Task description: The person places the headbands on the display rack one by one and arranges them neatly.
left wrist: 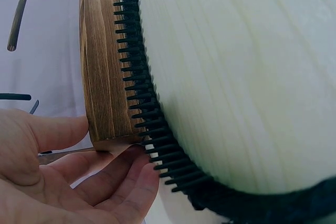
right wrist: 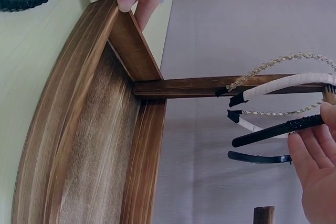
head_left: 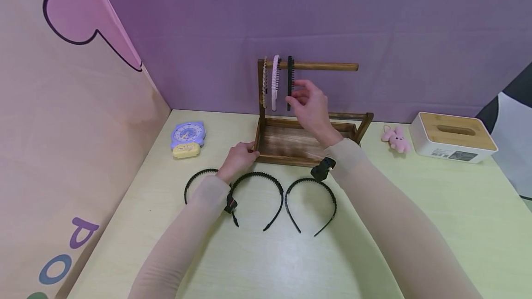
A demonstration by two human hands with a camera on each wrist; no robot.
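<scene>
A dark wooden stand (head_left: 287,144) has a low tray base and a raised rod (head_left: 328,66). Over the rod hang a braided beige headband (head_left: 264,82), a pale pink headband (head_left: 275,84) and a black toothed headband (head_left: 289,75). My right hand (head_left: 311,107) pinches the black one by its hanging side between thumb and fingers. At the tray's front left corner, my left hand (head_left: 238,159) grips the wood, its thumb (left wrist: 58,132) on one side and fingers curled around the other. In the right wrist view, both ends of the black headband (right wrist: 273,132) point away from the rod.
Several black headbands lie on the table before the stand, including a middle one (head_left: 259,174) and a right one (head_left: 311,180). A blue and yellow toy clock (head_left: 188,135) sits left. On the right are a pink plush (head_left: 398,141) and a tissue box (head_left: 453,137).
</scene>
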